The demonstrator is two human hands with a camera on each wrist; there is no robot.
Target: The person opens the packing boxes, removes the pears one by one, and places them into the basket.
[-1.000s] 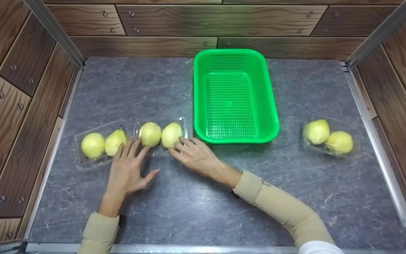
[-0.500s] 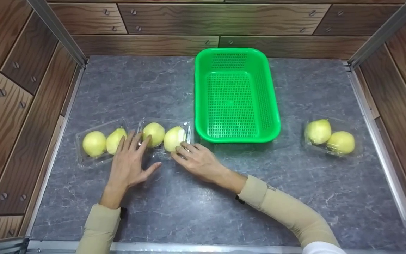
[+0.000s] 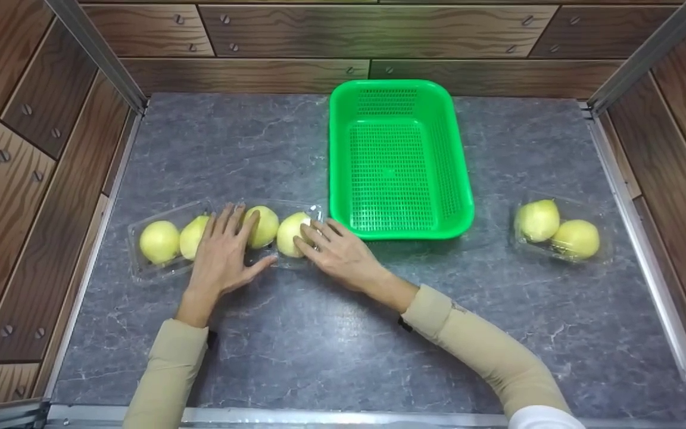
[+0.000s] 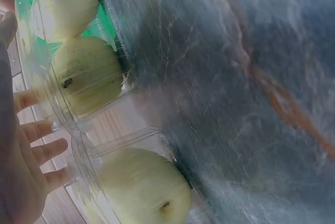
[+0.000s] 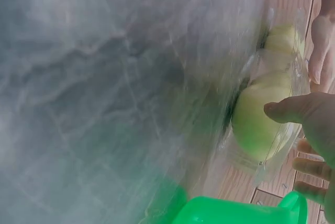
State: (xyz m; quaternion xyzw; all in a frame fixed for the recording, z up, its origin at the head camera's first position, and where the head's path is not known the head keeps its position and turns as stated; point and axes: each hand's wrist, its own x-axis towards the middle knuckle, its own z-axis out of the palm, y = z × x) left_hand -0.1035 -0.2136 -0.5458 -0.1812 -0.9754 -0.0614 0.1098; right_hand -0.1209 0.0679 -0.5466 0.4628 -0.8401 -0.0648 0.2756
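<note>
Two pale yellow-green pears, a left one (image 3: 262, 226) and a right one (image 3: 291, 235), lie in a clear plastic box (image 3: 280, 205) left of the basket. My left hand (image 3: 218, 259) reaches over that box's left end and the neighbouring box, its fingers fairly straight and its thumb spread. At the box's right end, my right hand (image 3: 346, 259) rests its fingers near the edge. The right wrist view shows its thumb (image 5: 285, 110) before a pear (image 5: 256, 122), with the other fingers spread apart. Straight left fingertips (image 4: 52, 150) appear beside the plastic in the left wrist view.
A green mesh basket (image 3: 461, 179) stands just beyond the right hand, with nothing in it. Another clear box (image 3: 140, 275) with two pears sits at the left. A third box (image 3: 578, 205) with two pears is at the right. Wood-patterned walls (image 3: 295, 33) surround the grey tabletop (image 3: 319, 357).
My left hand has shifted forward and slightly right, over the middle box's left end. My right hand has moved slightly right, to the box's right edge. The view has also shifted a little.
</note>
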